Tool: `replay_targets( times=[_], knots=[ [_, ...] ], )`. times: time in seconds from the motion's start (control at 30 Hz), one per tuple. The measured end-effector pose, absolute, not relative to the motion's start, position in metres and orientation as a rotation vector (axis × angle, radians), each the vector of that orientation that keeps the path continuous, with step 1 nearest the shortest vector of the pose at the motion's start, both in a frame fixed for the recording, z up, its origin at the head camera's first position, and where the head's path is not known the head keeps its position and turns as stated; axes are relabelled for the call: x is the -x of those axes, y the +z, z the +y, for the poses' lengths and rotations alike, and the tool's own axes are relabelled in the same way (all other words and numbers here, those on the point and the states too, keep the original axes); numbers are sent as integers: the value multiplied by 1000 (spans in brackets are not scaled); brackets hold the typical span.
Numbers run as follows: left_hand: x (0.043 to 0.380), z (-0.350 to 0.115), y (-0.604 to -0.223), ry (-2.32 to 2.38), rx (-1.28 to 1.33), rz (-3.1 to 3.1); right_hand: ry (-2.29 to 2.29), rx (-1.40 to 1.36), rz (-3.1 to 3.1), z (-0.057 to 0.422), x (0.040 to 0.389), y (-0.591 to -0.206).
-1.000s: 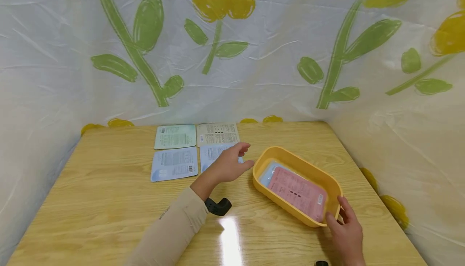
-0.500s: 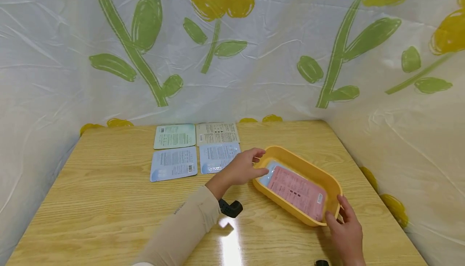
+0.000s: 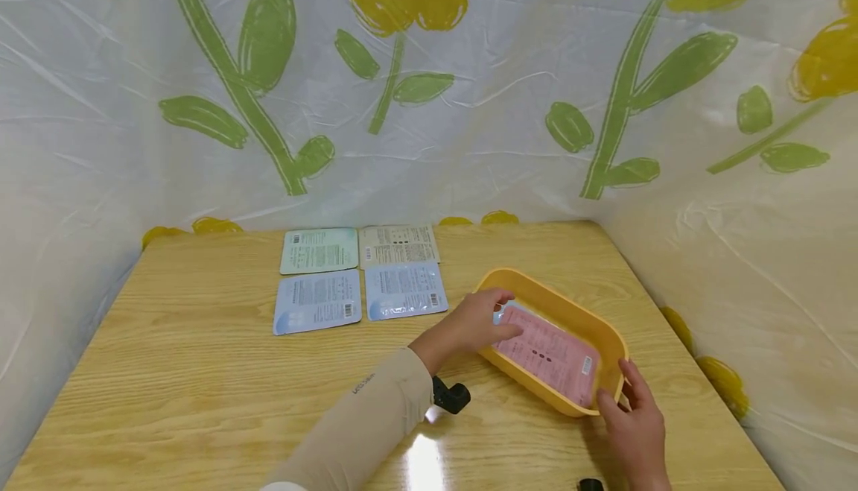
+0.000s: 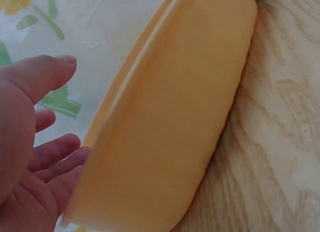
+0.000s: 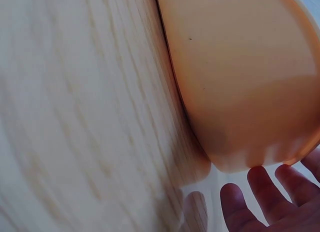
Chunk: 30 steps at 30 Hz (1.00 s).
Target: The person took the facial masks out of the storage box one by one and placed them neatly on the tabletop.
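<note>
A yellow plastic bin (image 3: pixel 583 312) sits on the table, angled, with a pink sachet (image 3: pixel 553 357) flat inside. Part of a light blue sachet (image 3: pixel 512 305) shows beneath the pink one. My left hand (image 3: pixel 472 321) reaches over the bin's left end, thumb apart from the loosely bent fingers, with nothing held. In the left wrist view, its fingertips lie behind the bin's rim; contact cannot be told. At the near right end, my right hand (image 3: pixel 635 420) holds the bin's rim, thumb inside and fingers outside. The right wrist view has these fingers (image 5: pixel 267 192) against the outer wall.
Left of the bin lie a green sachet (image 3: pixel 319 250), a beige sachet (image 3: pixel 399 245) and two blue sachets, one left (image 3: pixel 318 301) and one right (image 3: pixel 406 290). A flowered curtain (image 3: pixel 496 141) borders the wooden table (image 3: pixel 201 387) at the back and sides.
My left hand has moved right, from beside the right blue sachet to over the bin's left end, uncovering that sachet. The right hand and bin stay in place.
</note>
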<state>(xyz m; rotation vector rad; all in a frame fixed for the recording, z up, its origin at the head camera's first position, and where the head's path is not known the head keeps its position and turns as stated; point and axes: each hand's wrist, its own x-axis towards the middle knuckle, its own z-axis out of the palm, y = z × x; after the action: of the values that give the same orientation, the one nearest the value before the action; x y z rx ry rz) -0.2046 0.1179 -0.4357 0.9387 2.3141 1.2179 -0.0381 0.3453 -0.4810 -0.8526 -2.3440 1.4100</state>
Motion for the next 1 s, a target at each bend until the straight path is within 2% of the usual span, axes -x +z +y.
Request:
replay_targets(
  times=[0.17, 0.43, 1.0],
  knots=[
    [206, 130, -441, 1001, -1001, 2448, 1412, 837, -2348, 346, 39, -482],
    [204, 143, -440, 701, -908, 2541, 1405, 861, -2342, 345, 38, -480],
    [206, 157, -435, 467, -850, 2536, 1387, 834, -2345, 346, 39, -482]
  ],
)
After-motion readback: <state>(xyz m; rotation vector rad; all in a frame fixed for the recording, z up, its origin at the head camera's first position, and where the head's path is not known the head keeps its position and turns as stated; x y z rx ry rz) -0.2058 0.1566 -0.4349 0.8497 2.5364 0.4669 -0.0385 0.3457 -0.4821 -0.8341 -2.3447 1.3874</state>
